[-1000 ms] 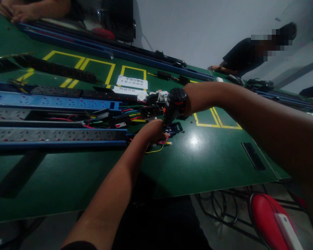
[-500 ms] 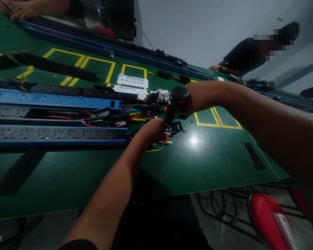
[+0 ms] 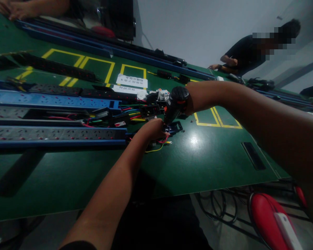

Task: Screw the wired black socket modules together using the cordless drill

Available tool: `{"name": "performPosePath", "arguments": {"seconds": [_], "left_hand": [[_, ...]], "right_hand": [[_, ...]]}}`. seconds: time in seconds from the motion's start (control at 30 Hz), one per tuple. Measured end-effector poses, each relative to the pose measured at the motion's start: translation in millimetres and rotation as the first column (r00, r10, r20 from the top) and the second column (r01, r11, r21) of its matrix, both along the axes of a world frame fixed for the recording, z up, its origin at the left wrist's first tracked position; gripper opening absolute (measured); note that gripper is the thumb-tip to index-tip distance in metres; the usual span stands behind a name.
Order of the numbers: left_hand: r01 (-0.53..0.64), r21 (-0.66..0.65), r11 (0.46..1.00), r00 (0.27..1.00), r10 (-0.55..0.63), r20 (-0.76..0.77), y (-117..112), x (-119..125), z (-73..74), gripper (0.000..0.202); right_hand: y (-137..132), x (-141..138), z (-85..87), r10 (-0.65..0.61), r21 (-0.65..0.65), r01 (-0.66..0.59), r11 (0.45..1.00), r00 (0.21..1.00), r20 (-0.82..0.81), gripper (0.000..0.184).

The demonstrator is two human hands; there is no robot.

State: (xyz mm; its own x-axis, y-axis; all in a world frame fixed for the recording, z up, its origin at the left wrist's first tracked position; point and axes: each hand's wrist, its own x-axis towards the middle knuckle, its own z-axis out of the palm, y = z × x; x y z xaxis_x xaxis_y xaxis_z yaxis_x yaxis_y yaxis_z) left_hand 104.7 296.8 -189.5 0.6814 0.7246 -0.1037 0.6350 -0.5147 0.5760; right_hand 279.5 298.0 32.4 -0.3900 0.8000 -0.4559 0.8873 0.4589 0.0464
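My right hand (image 3: 188, 100) is wrapped round a black cordless screwdriver (image 3: 176, 102), which points down. Below its tip lies a small dark terminal module (image 3: 175, 128) with metal screws. My left hand (image 3: 158, 127) grips that module from the left, its fingertips partly hidden by the tool. A red wire and a yellow-green wire (image 3: 156, 150) with a ring lug come out beside it. Just left of my hand end the power strips: a grey-faced one (image 3: 57, 133) in a blue frame and a blue one (image 3: 80, 101), with coloured wires (image 3: 131, 113) at their ends.
Paper labels (image 3: 132, 81) and yellow tape outlines (image 3: 99, 59) mark the green table (image 3: 198, 166). A black phone-like slab (image 3: 253, 155) lies at right. Long blue rails (image 3: 114, 52) run along the back. A red stool (image 3: 267, 215) stands below the edge. Two other people are across the table.
My hands and the screwdriver keep their place on the module. The person at far right has brought a forearm up in front of the body.
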Motion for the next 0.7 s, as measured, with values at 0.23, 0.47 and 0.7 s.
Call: {"name": "performPosePath", "arguments": {"seconds": [0.23,0.47,0.7], "left_hand": [[-0.005,-0.018,1.0,1.0,0.005,0.001,-0.3,-0.6,-0.5,0.049],[-0.01,-0.004,1.0,1.0,0.01,0.0,0.3,-0.1,-2.9,0.052],[-0.01,-0.002,1.0,1.0,0.01,-0.008,0.0,0.1,-2.7,0.048]], "right_hand": [[3.7,2.8,-3.2,0.05,0.005,-0.05,0.999,0.997,0.061,0.028],[1.2,2.4,-4.0,-0.053,-0.017,0.053,0.998,0.998,-0.018,0.023],[3.5,4.8,-2.9,0.007,-0.019,-0.007,1.0,1.0,0.002,0.024]]}}
